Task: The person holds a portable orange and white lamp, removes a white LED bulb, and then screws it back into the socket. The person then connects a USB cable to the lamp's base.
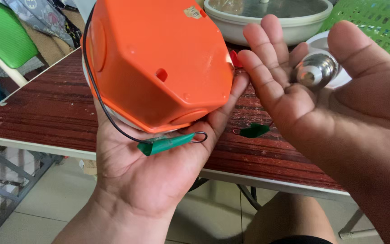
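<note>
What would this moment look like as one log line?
left hand: holds orange casing, green clip on palm | right hand: open, silver bulb behind | wooden table

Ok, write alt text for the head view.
A left hand holds up an orange plastic casing with a black wire and a green clip, while the open right hand cradles a light bulb, above a dark red wooden table.

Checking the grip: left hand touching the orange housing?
Touching. Head view shows the left hand cupping the orange housing from below, fingertips pressed on its right edge.
</note>
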